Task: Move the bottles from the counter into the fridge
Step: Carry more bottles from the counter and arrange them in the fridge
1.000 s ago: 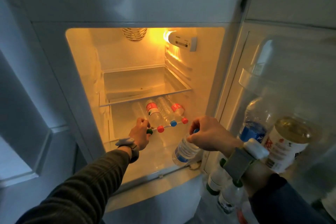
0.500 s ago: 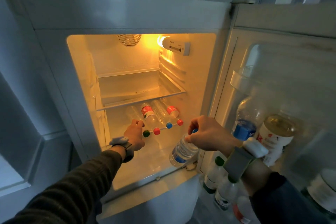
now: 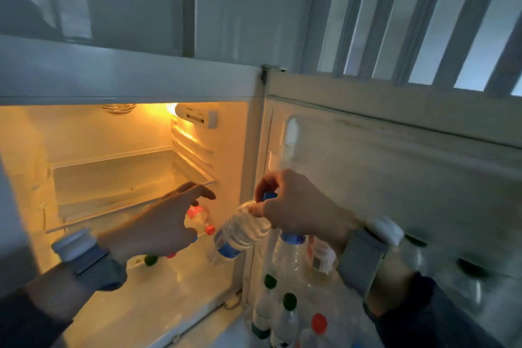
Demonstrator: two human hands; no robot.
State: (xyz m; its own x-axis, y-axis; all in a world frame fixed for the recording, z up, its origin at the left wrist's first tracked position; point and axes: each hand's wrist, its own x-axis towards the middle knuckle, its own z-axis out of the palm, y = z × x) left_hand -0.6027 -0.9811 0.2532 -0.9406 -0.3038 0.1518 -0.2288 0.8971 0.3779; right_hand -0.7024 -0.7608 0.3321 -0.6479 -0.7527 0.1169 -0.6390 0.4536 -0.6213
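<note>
**Head view: open fridge with one bottle held at its mouth**

Head view, read from left to right. The fridge (image 3: 248, 133) stands open, its lit interior filling the left half of the frame. A glass shelf (image 3: 118, 181) spans the upper part of the compartment and carries nothing visible. Below it, on the lower shelf, several bottles lie on their sides with caps facing outward: a green cap (image 3: 150, 260) and a red cap (image 3: 210, 230) show clearly, and a red-labelled bottle (image 3: 197, 213) lies behind them. The rest of this row is hidden by the left hand.

The left hand (image 3: 161, 223) reaches into the compartment, released, with fingers extended and spread; it holds nothing and hovers in front of the lying bottles. A wrist-worn device (image 3: 74, 244) sits on the left wrist.

Just right of it, the right hand (image 3: 296, 206) pinches the blue cap of a clear water bottle (image 3: 240, 232), grasping it at the neck. The bottle hangs tilted, base toward the fridge interior, at the front right edge of the opening and touching no shelf.

Further right, the open fridge door (image 3: 395, 178) carries a rack of upright bottles (image 3: 288, 316) with green, red and blue caps, seen below the right wrist. The image is motion-blurred here, so labels cannot be read.
</note>
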